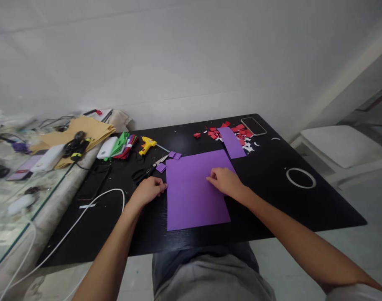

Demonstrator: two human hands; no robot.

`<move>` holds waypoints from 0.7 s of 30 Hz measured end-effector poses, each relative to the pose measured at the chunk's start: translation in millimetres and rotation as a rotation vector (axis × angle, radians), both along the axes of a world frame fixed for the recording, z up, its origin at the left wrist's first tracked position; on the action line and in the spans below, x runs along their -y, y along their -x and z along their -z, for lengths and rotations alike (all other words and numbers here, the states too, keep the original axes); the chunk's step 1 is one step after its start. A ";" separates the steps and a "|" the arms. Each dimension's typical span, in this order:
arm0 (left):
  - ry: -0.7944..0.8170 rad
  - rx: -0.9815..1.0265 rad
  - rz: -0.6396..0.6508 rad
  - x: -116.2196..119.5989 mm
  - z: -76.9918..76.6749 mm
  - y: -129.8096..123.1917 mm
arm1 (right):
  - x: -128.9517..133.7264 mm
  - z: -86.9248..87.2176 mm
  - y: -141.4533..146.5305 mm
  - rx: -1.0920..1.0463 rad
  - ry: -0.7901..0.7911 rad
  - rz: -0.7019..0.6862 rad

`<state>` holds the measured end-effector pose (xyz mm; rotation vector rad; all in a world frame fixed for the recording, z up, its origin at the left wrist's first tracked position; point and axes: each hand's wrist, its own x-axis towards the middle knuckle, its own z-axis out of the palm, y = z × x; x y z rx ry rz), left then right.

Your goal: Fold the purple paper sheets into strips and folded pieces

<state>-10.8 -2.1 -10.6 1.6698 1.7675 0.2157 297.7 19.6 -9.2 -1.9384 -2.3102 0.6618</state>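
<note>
A large sheet of purple paper (194, 205) lies on the black table in front of me. Its right outline is uneven near my right hand, and I cannot tell whether it is folded or a second sheet overlaps it. My left hand (149, 190) pinches its left edge between thumb and fingers. Across the sheet's right part, my right hand (225, 181) rests with thumb and fingers drawn together on the paper. Scissors (150, 170) lie just beyond my left hand, close to small purple paper pieces (174, 155).
A yellow glue gun (147, 144) lies behind the scissors. A purple strip (232, 143) covers part of the red paper scraps (214, 133), near a phone (253, 126). A white ring (300, 178) lies at right. A white cable (108, 191) crosses the left side by a dark phone (93, 182).
</note>
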 end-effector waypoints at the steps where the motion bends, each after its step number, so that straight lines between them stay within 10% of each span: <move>1: 0.000 0.001 0.002 -0.1 0.0 0.1 | -0.2 -0.6 -5.3 0.001 0.003 0.006; 21: -0.054 -0.083 -0.031 -10.7 -9.0 -9.3 | -2.0 -4.2 -19.7 -0.318 -0.120 -0.041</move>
